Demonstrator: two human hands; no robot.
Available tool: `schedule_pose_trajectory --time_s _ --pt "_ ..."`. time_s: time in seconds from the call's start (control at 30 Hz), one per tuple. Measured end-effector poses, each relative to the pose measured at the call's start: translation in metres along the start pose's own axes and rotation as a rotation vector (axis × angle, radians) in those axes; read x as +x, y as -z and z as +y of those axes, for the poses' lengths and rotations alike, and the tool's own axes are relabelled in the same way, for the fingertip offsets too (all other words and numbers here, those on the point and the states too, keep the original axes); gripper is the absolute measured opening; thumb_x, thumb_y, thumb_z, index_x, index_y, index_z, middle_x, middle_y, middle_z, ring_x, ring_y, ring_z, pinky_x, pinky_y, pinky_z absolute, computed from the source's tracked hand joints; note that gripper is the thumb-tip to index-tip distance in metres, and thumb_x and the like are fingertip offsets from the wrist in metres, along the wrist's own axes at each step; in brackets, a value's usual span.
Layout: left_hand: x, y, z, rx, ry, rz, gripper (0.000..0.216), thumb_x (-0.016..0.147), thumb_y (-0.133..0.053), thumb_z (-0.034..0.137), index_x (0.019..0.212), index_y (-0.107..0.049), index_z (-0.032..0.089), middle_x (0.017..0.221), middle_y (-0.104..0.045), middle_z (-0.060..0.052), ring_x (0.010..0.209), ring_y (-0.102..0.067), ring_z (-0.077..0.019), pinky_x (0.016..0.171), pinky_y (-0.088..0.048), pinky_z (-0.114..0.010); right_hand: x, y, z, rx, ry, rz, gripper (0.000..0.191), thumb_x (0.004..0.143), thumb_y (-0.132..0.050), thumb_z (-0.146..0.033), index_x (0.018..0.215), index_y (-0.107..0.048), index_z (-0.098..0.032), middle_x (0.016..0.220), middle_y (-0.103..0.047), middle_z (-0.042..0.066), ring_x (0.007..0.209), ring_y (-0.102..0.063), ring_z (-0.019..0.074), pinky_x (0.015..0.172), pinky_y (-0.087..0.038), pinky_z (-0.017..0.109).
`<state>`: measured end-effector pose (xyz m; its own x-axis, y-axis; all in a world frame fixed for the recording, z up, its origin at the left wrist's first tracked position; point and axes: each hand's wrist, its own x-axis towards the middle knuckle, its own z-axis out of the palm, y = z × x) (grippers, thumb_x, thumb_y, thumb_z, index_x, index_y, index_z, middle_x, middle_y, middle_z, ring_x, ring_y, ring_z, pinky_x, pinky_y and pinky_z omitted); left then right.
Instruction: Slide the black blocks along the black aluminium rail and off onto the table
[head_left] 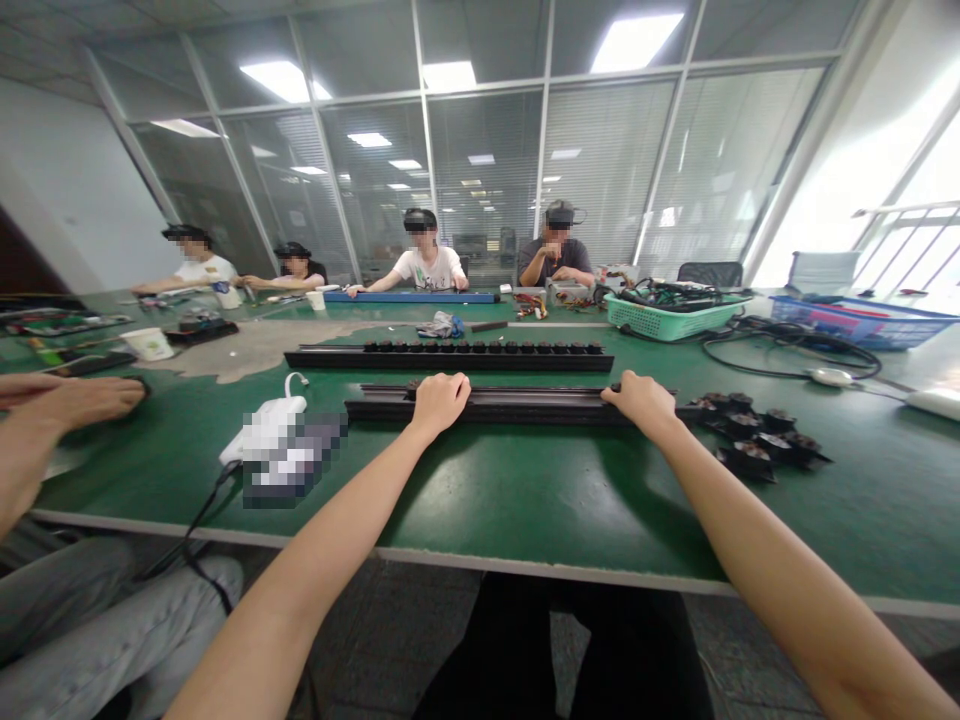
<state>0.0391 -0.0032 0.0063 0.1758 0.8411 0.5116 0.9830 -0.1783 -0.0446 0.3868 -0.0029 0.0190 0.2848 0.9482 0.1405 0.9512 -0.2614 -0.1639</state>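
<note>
A long black metal channel (532, 412) lies crosswise on the green table in front of me. My left hand (441, 402) is closed over its left-middle part, with the fingertips hidden behind the near wall. Toward the right end, my right hand (642, 402) is curled with thumb and fingers on the same channel. Just behind it rests a second black channel (450, 359), with a row of small dark round parts (480, 347) along its top. Loose black parts (750, 430) of a similar kind are bunched past the right end of the near channel.
A white adapter (266, 430) with a cable and a blurred flat device (296, 465) lie left of my arm. A neighbour's hands (82, 400) are at far left. Behind stand a green basket (671, 315), a blue basket (862, 325) and a paper cup (148, 344). Several people sit opposite.
</note>
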Motion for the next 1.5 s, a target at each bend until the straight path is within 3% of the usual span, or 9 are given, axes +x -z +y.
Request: schedule_pose_trajectory --time_s 1.23,1.5 --pt "0.000 -0.002 0.000 0.027 -0.024 0.037 0.048 0.104 -0.027 0.037 0.097 -0.072 0.021 0.090 -0.073 -0.010 0.087 -0.067 -0.0238 0.077 -0.043 -0.033 -0.006 0.002 -0.001 -0.068 0.028 0.043 0.045 0.095 -0.047 -0.044 0.118 -0.064 -0.009 0.114 -0.070 0.023 0.112 -0.066 0.0351 0.087 -0.050 0.041" --pt "0.000 -0.004 -0.001 0.009 -0.022 0.044 0.047 0.104 -0.028 0.037 0.096 -0.072 0.022 0.089 -0.073 -0.009 0.087 -0.067 -0.0241 0.077 -0.043 -0.034 0.003 0.001 0.011 -0.047 -0.018 0.025 0.046 0.093 -0.051 -0.044 0.118 -0.064 -0.009 0.115 -0.070 0.023 0.111 -0.067 0.0354 0.087 -0.051 0.041"
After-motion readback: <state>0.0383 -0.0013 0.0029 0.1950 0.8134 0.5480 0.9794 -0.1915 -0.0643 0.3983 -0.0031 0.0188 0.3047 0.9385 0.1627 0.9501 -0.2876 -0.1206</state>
